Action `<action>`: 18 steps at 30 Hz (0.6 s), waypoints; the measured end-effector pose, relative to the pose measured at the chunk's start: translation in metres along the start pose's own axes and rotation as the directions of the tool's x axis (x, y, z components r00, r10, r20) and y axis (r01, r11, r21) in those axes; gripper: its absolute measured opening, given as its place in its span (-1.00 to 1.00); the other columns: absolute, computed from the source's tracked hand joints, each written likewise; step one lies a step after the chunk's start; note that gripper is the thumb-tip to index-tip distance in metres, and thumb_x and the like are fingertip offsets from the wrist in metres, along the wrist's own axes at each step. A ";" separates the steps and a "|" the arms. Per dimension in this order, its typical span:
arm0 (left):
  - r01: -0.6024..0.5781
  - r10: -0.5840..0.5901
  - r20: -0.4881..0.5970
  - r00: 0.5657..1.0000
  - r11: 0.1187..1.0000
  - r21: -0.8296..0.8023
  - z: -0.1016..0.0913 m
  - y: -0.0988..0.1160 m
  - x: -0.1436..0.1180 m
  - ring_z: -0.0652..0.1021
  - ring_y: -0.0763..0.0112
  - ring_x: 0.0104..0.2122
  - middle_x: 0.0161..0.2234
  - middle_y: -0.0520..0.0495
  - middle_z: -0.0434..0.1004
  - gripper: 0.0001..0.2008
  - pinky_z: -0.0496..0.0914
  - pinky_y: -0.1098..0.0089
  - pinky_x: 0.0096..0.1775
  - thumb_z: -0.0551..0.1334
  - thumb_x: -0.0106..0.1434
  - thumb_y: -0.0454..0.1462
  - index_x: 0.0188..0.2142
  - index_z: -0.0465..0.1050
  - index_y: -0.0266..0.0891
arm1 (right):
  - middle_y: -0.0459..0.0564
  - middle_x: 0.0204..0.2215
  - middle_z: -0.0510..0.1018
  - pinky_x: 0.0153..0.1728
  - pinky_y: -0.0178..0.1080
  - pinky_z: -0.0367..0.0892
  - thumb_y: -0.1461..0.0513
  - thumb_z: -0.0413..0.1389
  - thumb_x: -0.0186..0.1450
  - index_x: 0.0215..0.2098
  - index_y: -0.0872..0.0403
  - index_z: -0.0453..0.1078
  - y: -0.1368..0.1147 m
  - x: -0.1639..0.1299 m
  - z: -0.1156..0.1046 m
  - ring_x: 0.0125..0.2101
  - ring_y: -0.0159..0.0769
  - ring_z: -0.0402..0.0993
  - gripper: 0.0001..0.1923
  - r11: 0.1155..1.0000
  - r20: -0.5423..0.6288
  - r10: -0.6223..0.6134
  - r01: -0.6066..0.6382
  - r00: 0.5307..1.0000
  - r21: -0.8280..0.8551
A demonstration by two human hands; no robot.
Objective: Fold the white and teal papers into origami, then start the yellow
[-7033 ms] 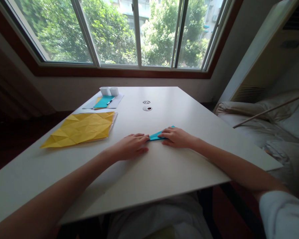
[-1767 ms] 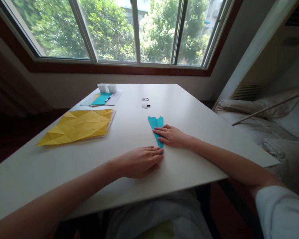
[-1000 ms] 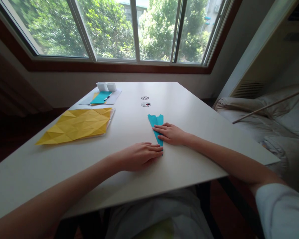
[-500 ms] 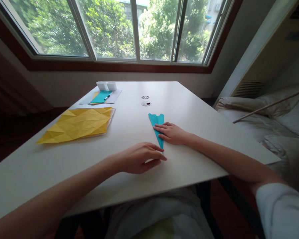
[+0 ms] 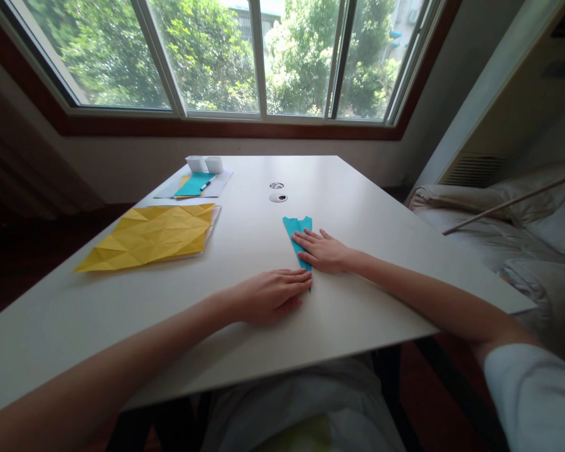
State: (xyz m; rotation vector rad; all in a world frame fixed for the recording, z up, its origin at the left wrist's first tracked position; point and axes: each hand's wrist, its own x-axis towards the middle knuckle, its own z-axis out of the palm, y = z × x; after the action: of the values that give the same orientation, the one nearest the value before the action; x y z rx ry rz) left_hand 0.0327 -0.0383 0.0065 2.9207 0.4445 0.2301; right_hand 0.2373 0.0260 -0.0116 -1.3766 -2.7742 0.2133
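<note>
A narrow folded teal paper [image 5: 297, 231] lies flat on the white table [image 5: 358, 207], its pointed end toward me. My right hand [image 5: 324, 250] rests palm down on the paper's right side, fingers spread. My left hand [image 5: 269, 295] lies flat on the table, fingertips touching the paper's near tip. Neither hand grips anything.
A large creased yellow sheet [image 5: 153, 235] lies at the left. Farther back are a teal sheet with a pen [image 5: 196, 184] on white paper and two small white boxes [image 5: 204, 164]. Two round cable holes [image 5: 277, 192] sit mid-table. Bedding [image 5: 499, 220] fills the right.
Seven seconds ago the teal paper lay sideways between my hands; now it points toward me. In the last half second my left hand flattened down onto the tip.
</note>
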 end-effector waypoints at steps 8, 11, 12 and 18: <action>0.014 -0.014 0.029 0.999 1.000 -0.006 -0.002 0.001 0.001 0.27 0.22 0.12 0.12 -0.25 0.23 -0.59 0.18 0.26 0.12 -0.01 0.30 -0.28 0.12 0.19 -0.36 | 0.02 0.27 -0.16 0.17 0.10 -0.27 -0.08 -0.32 0.28 0.28 0.13 -0.24 0.006 0.043 0.001 0.25 -0.09 -0.29 -0.28 0.991 0.062 0.128 -0.130 0.990 0.037; 0.005 -0.005 0.023 1.000 1.000 -0.015 -0.002 0.001 0.002 0.26 0.22 0.12 0.14 -0.27 0.20 -0.58 0.17 0.25 0.13 -0.01 0.30 -0.27 0.12 0.18 -0.38 | -0.02 0.28 -0.22 0.16 0.13 -0.28 -0.08 -0.34 0.29 0.29 0.10 -0.28 0.012 0.059 0.000 0.25 -0.07 -0.33 -0.30 0.984 0.072 0.150 -0.156 0.986 0.085; 0.004 -0.003 0.021 1.000 1.000 -0.020 -0.001 0.001 0.002 0.26 0.22 0.12 0.14 -0.26 0.19 -0.58 0.17 0.25 0.13 -0.01 0.29 -0.27 0.13 0.18 -0.37 | -0.02 0.28 -0.23 0.15 0.14 -0.29 -0.07 -0.35 0.29 0.29 0.09 -0.27 0.014 0.063 -0.001 0.25 -0.07 -0.35 -0.31 0.982 0.071 0.155 -0.162 0.985 0.095; 0.015 -0.015 0.032 0.999 0.999 -0.029 0.000 0.001 0.002 0.26 0.24 0.13 0.15 -0.24 0.17 -0.56 0.16 0.26 0.13 0.00 0.29 -0.26 0.14 0.15 -0.34 | -0.03 0.28 -0.23 0.12 0.22 -0.32 -0.04 -0.33 0.30 0.28 0.00 -0.23 0.024 0.082 -0.001 0.25 -0.07 -0.34 -0.36 0.973 0.042 0.206 -0.209 0.978 0.094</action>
State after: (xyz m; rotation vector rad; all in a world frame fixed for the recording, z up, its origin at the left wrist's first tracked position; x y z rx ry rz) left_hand 0.0345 -0.0387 0.0071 2.8873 0.4541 0.1857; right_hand 0.2070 0.1052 -0.0161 -1.6507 -2.6024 0.3756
